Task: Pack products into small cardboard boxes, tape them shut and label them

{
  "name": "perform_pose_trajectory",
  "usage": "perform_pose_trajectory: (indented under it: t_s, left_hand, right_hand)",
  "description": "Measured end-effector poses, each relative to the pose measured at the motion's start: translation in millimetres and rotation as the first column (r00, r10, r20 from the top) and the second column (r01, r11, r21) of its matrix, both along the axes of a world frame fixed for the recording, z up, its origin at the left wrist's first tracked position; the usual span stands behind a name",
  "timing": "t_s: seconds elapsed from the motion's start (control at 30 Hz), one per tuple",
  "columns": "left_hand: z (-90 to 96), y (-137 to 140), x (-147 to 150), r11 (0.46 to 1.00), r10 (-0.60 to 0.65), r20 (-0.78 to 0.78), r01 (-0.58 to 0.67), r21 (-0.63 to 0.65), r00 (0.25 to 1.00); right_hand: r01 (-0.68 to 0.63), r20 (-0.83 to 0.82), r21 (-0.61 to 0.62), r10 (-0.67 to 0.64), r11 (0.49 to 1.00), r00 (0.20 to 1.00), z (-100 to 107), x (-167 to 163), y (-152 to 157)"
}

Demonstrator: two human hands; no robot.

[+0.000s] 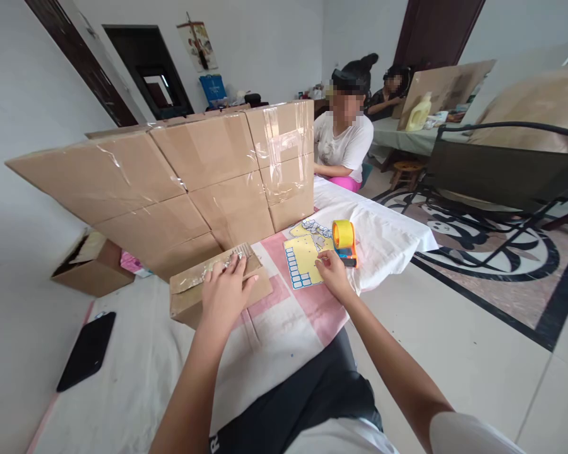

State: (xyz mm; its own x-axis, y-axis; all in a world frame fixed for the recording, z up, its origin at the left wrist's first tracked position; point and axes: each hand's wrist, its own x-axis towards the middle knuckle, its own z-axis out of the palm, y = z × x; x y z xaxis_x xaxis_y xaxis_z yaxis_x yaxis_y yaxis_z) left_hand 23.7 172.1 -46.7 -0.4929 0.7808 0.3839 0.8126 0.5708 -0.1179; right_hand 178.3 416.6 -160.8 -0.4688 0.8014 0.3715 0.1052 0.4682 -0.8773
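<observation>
My left hand [227, 284] lies with its fingers spread on top of a small cardboard box [189, 299]. Clear tape, wrinkled and shiny, runs along the top of this box. My right hand [332, 271] hovers at or touches the yellow printed sheet [303, 255], its thumb and fingertips pinched together. Whatever they pinch, if anything, is too small to make out. Just beyond that hand stands an orange tape dispenser [353, 252] with a yellow roll of tape [343, 234]. The sheet carries blue-edged boxes and a cartoon figure.
Stacked taped cardboard boxes [227, 164] form a wall across the table [274, 347]. An open carton [94, 268] and a black tablet-like object [88, 350] lie to the left. Opposite sits a person in white [345, 145]; another is farther back. A folding chair [502, 170] stands right.
</observation>
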Motion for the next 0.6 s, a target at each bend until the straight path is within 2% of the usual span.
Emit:
perform_pose_trajectory:
  t_s: [0.17, 0.27, 0.43, 0.5, 0.6]
  left_hand:
    - [-12.4, 0.6, 10.3, 0.985, 0.018, -0.084, -0.003, 0.173, 0.996]
    - [-20.2, -2.3, 8.8, 0.963, -0.003, -0.121, 0.036, 0.268, 0.993]
    - [-42.9, -5.9, 17.9, 0.871, -0.054, -0.141, 0.116, 0.478, 0.989]
    - [-57.5, 2.3, 32.2, 0.866, -0.159, -0.090, 0.183, 0.466, 0.983]
    - [-82.9, 27.4, 58.1, 0.893, -0.319, 0.019, 0.295, 0.339, 0.947]
  right_hand:
    - [-0.037, -0.083, -0.083, 0.030, 0.996, 0.996, -7.8, 2.4, -1.3]
    - [-0.062, -0.122, -0.133, 0.046, 0.989, 0.992, -10.7, 2.2, -2.2]
    - [-0.107, -0.180, -0.229, 0.066, 0.968, 0.982, -12.9, -0.6, -6.1]
    - [-0.123, -0.206, -0.271, 0.067, 0.955, 0.976, -13.2, -2.4, -9.8]
    - [-0.140, -0.258, -0.331, 0.053, 0.933, 0.965, -11.5, -4.9, -16.6]
